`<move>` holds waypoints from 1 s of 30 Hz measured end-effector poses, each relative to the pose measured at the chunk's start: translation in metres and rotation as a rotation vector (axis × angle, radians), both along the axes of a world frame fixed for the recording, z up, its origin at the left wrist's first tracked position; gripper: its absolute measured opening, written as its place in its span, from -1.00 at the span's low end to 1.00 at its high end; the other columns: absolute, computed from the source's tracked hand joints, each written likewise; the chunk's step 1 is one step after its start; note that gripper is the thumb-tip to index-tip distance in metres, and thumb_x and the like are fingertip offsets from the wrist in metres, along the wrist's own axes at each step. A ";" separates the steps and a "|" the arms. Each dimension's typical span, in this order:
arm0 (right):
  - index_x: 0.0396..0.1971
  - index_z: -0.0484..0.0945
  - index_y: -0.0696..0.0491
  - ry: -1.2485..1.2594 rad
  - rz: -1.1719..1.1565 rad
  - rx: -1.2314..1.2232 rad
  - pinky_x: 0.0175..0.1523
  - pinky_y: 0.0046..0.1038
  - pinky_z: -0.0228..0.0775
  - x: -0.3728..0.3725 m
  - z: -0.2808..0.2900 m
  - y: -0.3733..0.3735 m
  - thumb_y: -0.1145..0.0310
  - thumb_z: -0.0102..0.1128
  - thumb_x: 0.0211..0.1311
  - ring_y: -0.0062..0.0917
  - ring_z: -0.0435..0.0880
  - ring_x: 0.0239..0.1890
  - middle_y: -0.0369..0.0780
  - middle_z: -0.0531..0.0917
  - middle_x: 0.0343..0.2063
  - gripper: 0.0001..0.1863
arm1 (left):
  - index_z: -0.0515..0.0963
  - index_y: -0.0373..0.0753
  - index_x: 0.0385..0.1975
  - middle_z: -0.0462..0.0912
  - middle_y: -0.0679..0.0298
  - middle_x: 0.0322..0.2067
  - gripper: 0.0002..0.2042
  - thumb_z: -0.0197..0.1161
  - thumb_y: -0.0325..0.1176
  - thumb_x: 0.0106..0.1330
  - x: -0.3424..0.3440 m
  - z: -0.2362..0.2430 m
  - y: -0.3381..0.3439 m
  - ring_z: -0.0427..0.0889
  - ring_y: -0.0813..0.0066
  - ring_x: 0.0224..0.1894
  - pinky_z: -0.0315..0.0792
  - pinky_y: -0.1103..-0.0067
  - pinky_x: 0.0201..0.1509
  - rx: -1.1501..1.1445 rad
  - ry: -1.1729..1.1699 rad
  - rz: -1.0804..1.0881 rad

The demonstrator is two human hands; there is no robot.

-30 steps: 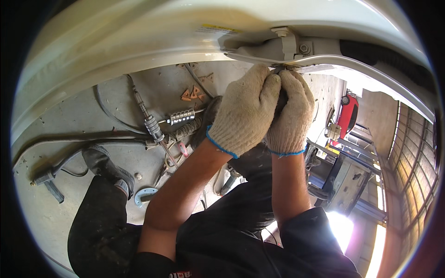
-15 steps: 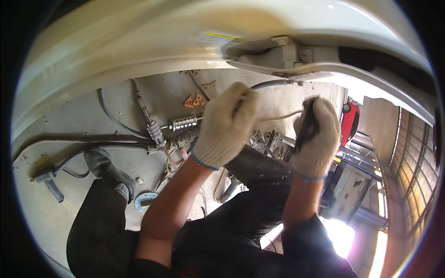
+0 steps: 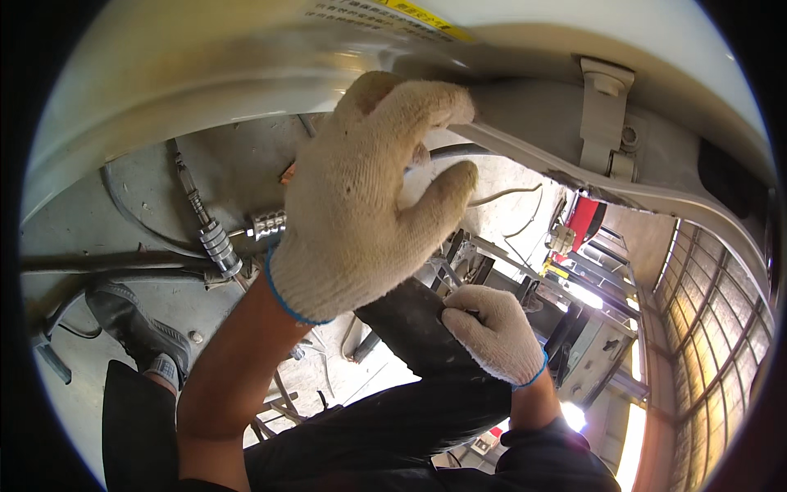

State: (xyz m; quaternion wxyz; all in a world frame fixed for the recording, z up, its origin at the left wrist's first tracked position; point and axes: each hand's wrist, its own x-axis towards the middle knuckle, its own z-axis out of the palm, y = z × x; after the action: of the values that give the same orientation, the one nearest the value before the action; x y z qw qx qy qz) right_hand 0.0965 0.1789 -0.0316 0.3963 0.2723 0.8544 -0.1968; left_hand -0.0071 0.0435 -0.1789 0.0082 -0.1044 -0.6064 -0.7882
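- Left gloved hand (image 3: 361, 189): fingers loosely bent, thumb parted from them, unclenched.
- Pale panel flange (image 3: 525, 151): just beside the left fingertips; contact indistinct.
- Right gloved hand (image 3: 496, 332): fingers curled beside the knee (image 3: 406, 320); I cannot tell whether they grasp anything.

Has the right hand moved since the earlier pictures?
Yes: judged against the bolted bracket, the right hand has moved farther below it and toward the picture's left.

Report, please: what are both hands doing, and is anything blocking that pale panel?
Left hand open, up at the pale panel; contact unclear. Right hand lower, by the dark trouser leg; grip unclear. Pale panel partly hidden behind left hand.
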 end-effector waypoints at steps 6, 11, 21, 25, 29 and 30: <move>-0.35 0.61 0.25 0.074 0.085 -0.042 -0.30 -0.36 0.47 -0.005 -0.002 0.006 0.37 0.17 0.16 -0.29 0.63 -0.49 -0.04 0.62 -0.52 -0.78 | 0.53 -0.30 -0.07 0.51 0.23 -0.13 -0.64 0.41 -0.45 0.12 -0.013 0.002 0.004 0.54 0.58 -0.29 0.51 0.61 -0.22 -0.043 0.120 0.051; -0.35 0.61 0.25 0.054 0.064 -0.044 -0.32 -0.37 0.46 -0.011 0.000 0.005 0.37 0.17 0.15 -0.30 0.62 -0.51 -0.04 0.60 -0.54 -0.77 | 0.53 -0.31 -0.10 0.55 0.24 -0.22 -0.67 0.41 -0.46 0.12 -0.017 0.004 0.010 0.56 0.57 -0.31 0.51 0.61 -0.24 0.004 0.129 0.002; -0.13 0.60 0.20 -0.027 -0.031 -0.059 -0.21 -0.42 0.51 -0.019 0.007 -0.011 0.42 0.07 0.18 -0.46 0.66 -0.42 -0.09 0.66 -0.45 -0.71 | 0.55 -0.35 -0.13 0.56 0.26 -0.29 -0.69 0.43 -0.43 0.15 -0.014 0.003 0.008 0.58 0.64 -0.36 0.50 0.67 -0.32 -0.003 0.132 -0.019; -0.12 0.59 0.19 -0.100 -0.030 -0.054 -0.17 -0.42 0.51 -0.021 0.011 -0.015 0.44 0.05 0.19 -0.44 0.67 -0.39 -0.09 0.66 -0.41 -0.71 | 0.55 -0.35 -0.12 0.55 0.26 -0.31 -0.69 0.42 -0.42 0.17 -0.013 0.007 0.006 0.57 0.65 -0.38 0.49 0.68 -0.34 0.002 0.102 -0.025; -0.16 0.59 0.17 -0.110 0.002 -0.061 -0.15 -0.35 0.52 -0.016 0.010 -0.016 0.45 0.04 0.18 -0.29 0.70 -0.35 -0.07 0.67 -0.39 -0.74 | 0.55 -0.35 -0.12 0.55 0.25 -0.32 -0.68 0.42 -0.39 0.17 -0.013 0.007 0.006 0.55 0.65 -0.40 0.47 0.68 -0.35 -0.010 0.135 0.007; -0.16 0.59 0.17 -0.108 0.012 -0.064 -0.14 -0.34 0.52 -0.015 0.010 -0.016 0.45 0.03 0.19 -0.27 0.70 -0.34 -0.06 0.67 -0.38 -0.74 | 0.55 -0.35 -0.12 0.55 0.26 -0.33 -0.68 0.43 -0.39 0.17 -0.012 0.007 0.007 0.55 0.65 -0.40 0.47 0.68 -0.35 -0.006 0.136 0.020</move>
State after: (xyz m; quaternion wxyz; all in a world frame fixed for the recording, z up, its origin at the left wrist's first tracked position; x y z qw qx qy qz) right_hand 0.0817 0.1632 -0.0214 0.4514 0.2646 0.8268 -0.2065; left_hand -0.0193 0.0506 -0.1716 0.0572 -0.1517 -0.6080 -0.7772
